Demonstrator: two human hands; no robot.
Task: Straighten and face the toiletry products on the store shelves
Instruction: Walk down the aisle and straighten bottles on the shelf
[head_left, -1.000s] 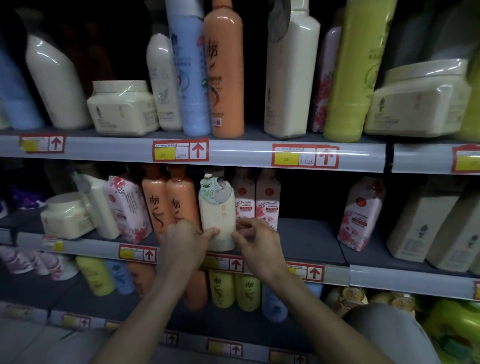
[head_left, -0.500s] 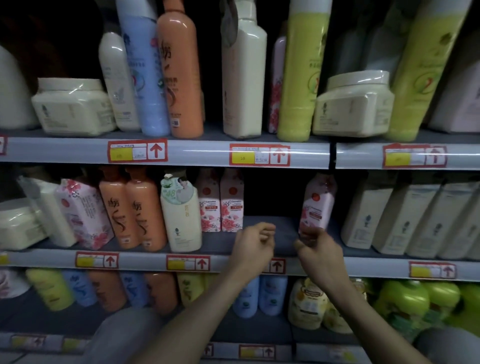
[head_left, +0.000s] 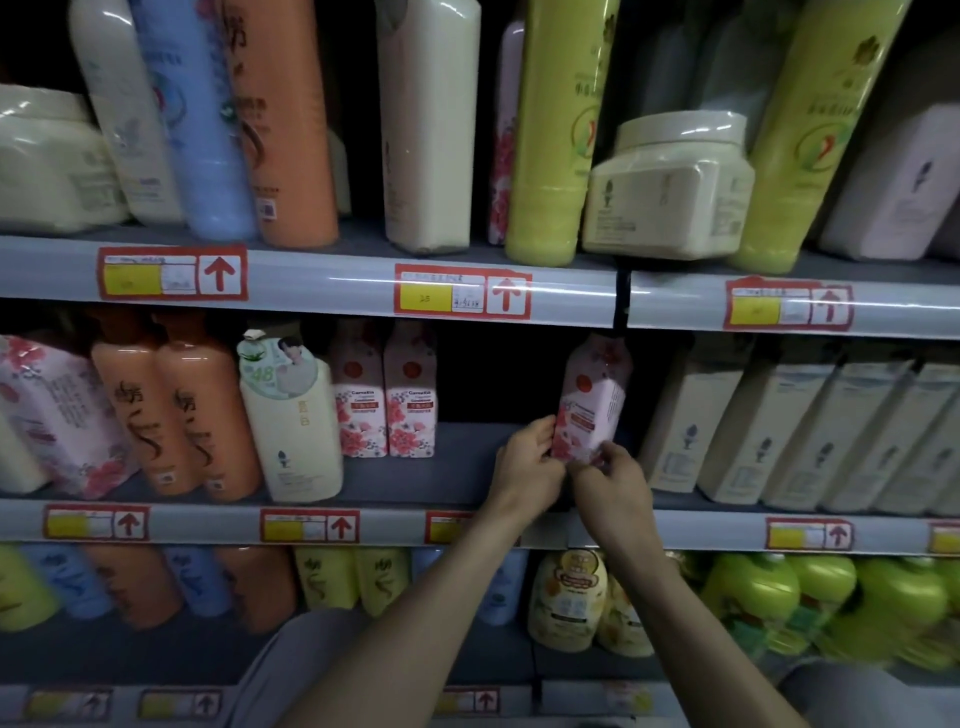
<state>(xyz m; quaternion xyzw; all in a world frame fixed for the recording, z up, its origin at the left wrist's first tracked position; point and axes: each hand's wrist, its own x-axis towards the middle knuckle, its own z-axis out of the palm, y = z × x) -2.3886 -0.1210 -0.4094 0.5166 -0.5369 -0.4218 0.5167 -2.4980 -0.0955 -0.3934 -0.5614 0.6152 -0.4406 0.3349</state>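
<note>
A pink floral bottle (head_left: 595, 395) stands tilted and turned on the middle shelf (head_left: 447, 467), apart from its two matching bottles (head_left: 387, 395) further left. My left hand (head_left: 527, 462) grips its lower left side. At its lower right corner my right hand (head_left: 613, 475) holds the base. A cream bottle with a green tag (head_left: 291, 421) stands left of the pink pair, facing front.
Two orange bottles (head_left: 176, 405) and a pink floral pack (head_left: 57, 410) fill the left of the middle shelf. Cream cartons (head_left: 800, 421) lean in a row at its right. A tub (head_left: 670, 187) and tall bottles stand above, green and yellow bottles below.
Both hands left the cream tagged bottle and moved right along the middle shelf. They now hold the lone pink floral bottle. The view has shifted right and closer.
</note>
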